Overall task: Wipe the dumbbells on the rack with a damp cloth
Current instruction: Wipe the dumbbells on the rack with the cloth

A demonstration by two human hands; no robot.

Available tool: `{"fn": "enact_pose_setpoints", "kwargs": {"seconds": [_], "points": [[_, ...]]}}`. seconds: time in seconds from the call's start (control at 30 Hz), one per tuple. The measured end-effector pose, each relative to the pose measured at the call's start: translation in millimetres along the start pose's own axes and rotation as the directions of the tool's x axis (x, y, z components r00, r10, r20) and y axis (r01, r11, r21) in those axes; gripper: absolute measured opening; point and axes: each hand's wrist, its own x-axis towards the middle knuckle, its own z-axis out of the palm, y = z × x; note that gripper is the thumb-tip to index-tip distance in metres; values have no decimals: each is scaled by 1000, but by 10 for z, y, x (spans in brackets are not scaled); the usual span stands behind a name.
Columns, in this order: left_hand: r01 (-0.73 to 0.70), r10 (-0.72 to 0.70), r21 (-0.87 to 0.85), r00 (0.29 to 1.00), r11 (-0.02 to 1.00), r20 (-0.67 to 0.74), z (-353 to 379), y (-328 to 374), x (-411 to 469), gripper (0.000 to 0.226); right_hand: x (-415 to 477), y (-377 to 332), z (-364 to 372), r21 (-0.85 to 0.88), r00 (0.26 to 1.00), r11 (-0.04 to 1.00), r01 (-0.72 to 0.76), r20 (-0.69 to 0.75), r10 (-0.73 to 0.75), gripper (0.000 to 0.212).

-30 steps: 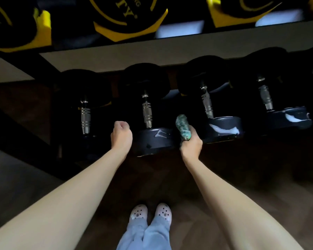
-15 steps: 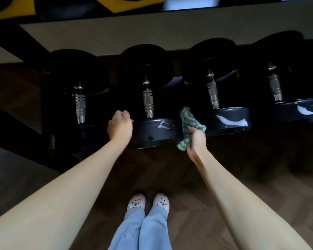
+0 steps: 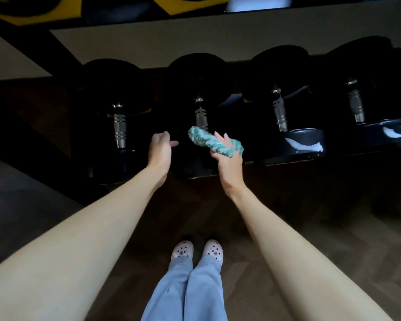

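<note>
Several black dumbbells lie side by side on the low rack (image 3: 287, 161), each with a steel handle. My right hand (image 3: 228, 162) holds a rolled green-and-white cloth (image 3: 214, 142) over the near head of the second dumbbell (image 3: 200, 117), just below its handle. My left hand (image 3: 160, 149) hovers at that head's left side, fingers loosely curled and holding nothing. The dumbbell to its left (image 3: 119, 128) and the one to its right (image 3: 279, 112) stand apart from both hands.
An upper shelf with black-and-yellow weights (image 3: 188, 5) overhangs the row. A dark slanted rack leg (image 3: 33, 144) runs down the left. Wooden floor (image 3: 333, 228) lies below, with my two pale clogs (image 3: 196, 251) and light trousers close to the rack.
My right hand lifted the cloth from the right side of the dumbbell's near head up onto its top. My left hand let go of the head's left edge and opened.
</note>
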Motion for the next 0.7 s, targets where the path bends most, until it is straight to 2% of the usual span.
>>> {"fn": "enact_pose_setpoints", "kwargs": {"seconds": [0.07,0.13,0.23,0.33,0.4,0.47,0.57,0.7], "points": [[14,-14,-31,1000,999,-9,-29,-48,0,39,-31,12,12,-65,997,997,51,69,-47,56],[30,-31,-48,999,998,-18,-53,-78,-11,40,-90,61,64,-208,979,965,161,156,-130,55],[35,-37,-78,999,996,-21,-101,-106,-65,39,-211,221,182,-440,869,759,481,358,-342,41],[11,-13,-48,998,999,-55,-178,-155,-75,37,-242,359,227,-547,809,608,575,489,-325,47],[1,-1,8,998,1000,-62,-220,-221,-52,35,-232,324,240,-618,730,392,682,604,-319,54],[-1,4,48,998,999,-61,-247,-316,-33,34,-222,287,257,-629,650,164,760,729,-216,51],[5,1,90,998,996,-61,-256,-428,-65,35,-163,337,297,-618,615,-65,784,786,-60,42],[41,-31,98,994,994,-101,-234,-495,-100,37,-111,415,259,-541,572,-293,788,820,24,38]]}}
